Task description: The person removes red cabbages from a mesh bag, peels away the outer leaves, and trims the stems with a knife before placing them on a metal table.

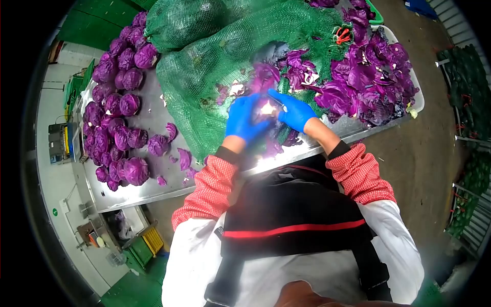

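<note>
Between my hands, over the table's front edge, is a red cabbage (pixel 267 108) with its pale cut stem end facing up; it is blurred. My left hand (pixel 245 120), in a blue glove, is closed against its left side. My right hand (pixel 295 112), also blue-gloved, is curled at the cabbage's right side. A thin metal tool (pixel 281 107) shows at its fingers; blur hides its exact kind. Underneath and behind lies a green mesh sack (pixel 189 97), with loose purple leaves (pixel 302 69) strewn on it.
Many whole red cabbages (pixel 120 105) are piled on the left of the metal table (pixel 169 187). A white tub (pixel 418 97) heaped with purple leaves stands at the right. Full green mesh sacks (pixel 179 23) lie at the back. An orange-red tie (pixel 342 36) rests on the netting.
</note>
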Demonstrator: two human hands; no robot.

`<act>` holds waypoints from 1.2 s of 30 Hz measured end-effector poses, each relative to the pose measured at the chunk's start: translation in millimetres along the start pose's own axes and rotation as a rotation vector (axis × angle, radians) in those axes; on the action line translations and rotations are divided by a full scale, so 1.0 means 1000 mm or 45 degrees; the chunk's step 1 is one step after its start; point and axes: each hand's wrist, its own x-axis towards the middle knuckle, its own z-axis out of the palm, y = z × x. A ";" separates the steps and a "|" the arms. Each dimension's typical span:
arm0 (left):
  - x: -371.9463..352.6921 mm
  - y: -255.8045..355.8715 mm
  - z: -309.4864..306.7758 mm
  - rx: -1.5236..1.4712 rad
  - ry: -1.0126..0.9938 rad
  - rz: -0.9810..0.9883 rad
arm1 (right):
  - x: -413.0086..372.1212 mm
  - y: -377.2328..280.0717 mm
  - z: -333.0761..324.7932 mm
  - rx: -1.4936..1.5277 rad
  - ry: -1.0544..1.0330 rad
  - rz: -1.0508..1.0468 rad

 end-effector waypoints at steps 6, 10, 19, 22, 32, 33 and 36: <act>0.006 -0.004 0.019 0.168 0.025 -0.312 | -0.036 -0.021 -0.010 -0.231 0.141 0.346; 0.015 0.008 0.024 0.162 0.036 -0.539 | -0.052 -0.022 0.006 -0.429 0.164 0.361; 0.026 0.022 0.028 0.088 0.012 -0.764 | -0.034 0.005 0.015 -0.450 0.303 0.356; 0.019 0.014 0.035 0.170 0.011 -0.751 | -0.017 0.020 0.013 -0.458 0.220 0.572; -0.015 -0.017 0.042 0.056 0.154 -0.415 | 0.012 -0.032 -0.013 -0.342 0.030 0.585; -0.020 -0.021 0.042 0.004 0.162 -0.406 | 0.016 -0.026 -0.015 -0.284 -0.003 0.641; -0.030 -0.018 0.041 -0.154 0.204 -0.376 | 0.018 -0.006 -0.002 -0.380 0.079 0.521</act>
